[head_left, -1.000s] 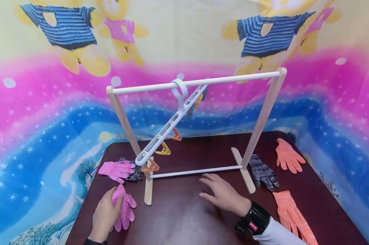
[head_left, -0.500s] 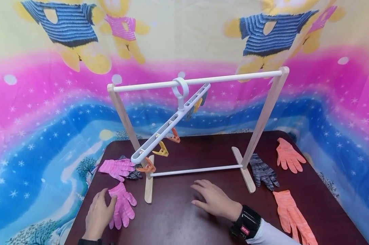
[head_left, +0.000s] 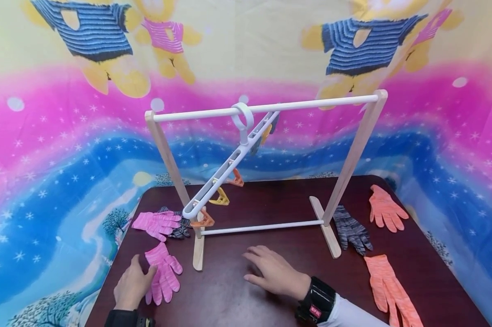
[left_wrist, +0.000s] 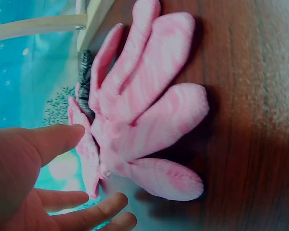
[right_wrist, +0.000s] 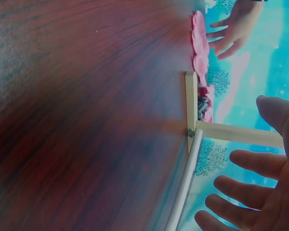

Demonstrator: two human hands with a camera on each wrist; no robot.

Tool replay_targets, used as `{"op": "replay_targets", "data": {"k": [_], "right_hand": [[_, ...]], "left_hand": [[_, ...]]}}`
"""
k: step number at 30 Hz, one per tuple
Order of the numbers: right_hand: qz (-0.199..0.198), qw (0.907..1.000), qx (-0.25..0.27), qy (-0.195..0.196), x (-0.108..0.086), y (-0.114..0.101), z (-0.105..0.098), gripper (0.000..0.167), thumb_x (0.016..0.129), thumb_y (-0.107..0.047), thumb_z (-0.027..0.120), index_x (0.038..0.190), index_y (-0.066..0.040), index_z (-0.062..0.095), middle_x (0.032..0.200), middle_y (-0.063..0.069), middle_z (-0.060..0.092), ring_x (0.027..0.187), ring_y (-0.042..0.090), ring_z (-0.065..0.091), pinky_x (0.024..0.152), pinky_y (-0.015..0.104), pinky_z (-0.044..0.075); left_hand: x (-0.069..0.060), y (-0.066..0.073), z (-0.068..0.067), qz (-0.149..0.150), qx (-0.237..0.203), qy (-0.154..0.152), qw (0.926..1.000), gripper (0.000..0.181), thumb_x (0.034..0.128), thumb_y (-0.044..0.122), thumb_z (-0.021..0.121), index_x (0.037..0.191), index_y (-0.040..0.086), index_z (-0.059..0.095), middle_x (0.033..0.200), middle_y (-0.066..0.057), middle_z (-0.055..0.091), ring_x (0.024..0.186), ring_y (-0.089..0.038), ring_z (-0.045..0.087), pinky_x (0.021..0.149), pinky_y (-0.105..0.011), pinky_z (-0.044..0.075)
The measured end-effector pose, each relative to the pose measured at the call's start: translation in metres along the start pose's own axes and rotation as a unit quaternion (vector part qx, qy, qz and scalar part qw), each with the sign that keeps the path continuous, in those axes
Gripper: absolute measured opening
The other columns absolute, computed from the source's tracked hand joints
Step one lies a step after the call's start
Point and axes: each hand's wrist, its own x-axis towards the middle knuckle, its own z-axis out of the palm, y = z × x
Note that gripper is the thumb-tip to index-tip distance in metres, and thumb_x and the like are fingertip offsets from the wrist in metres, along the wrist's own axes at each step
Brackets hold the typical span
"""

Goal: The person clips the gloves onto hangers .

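Observation:
My left hand (head_left: pixel 133 282) is at the cuff end of a pink knit glove (head_left: pixel 163 277), its thumb and fingers spread and holding nothing. In the left wrist view the thumb (left_wrist: pixel 62 139) comes close to the glove; whether they touch I cannot tell. My right hand (head_left: pixel 276 272) hovers over the table's middle, fingers extended, with nothing in it. A second pink glove (head_left: pixel 154 223) lies farther back, partly covering a dark grey striped glove (head_left: pixel 180 228). From the rack's top bar hangs a white hanger (head_left: pixel 217 179) with orange, yellow and grey clips.
A wooden rack with a white top bar (head_left: pixel 311 104) and lower bar (head_left: pixel 262 228) stands on the dark table (head_left: pixel 229 295). To its right lie a grey striped glove (head_left: pixel 351 230) and two orange gloves, one far (head_left: pixel 386 209) and one near (head_left: pixel 391 286). Printed cloth hangs behind.
My left hand has drawn left off the near pink glove, which stays on the table. My right hand has moved left and toward me. The hanger has swung slightly.

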Motion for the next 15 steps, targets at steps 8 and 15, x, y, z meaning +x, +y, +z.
{"op": "replay_targets", "data": {"k": [8,15], "right_hand": [[-0.008,0.9999,-0.002,-0.008,0.003,-0.009,0.001,0.057,0.097,-0.045,0.064,0.141,-0.010,0.057,0.142,0.010,0.060,0.133,0.025,0.055,0.108,0.044,0.047],[-0.005,0.9998,0.002,-0.021,0.006,-0.011,0.001,0.056,0.097,-0.047,0.062,0.141,-0.012,0.057,0.142,0.006,0.059,0.133,0.021,0.055,0.108,0.041,0.047]], "left_hand": [[0.005,-0.004,0.004,-0.022,0.014,-0.003,0.9997,0.076,0.0929,0.040,0.067,0.139,-0.015,0.041,0.132,-0.042,0.052,0.116,-0.059,0.056,0.089,-0.067,0.049],[0.004,-0.007,0.007,-0.004,0.006,0.017,0.9998,0.056,0.0908,0.033,0.069,0.123,-0.011,0.057,0.111,-0.037,0.065,0.092,-0.053,0.066,0.070,-0.059,0.052]]}}
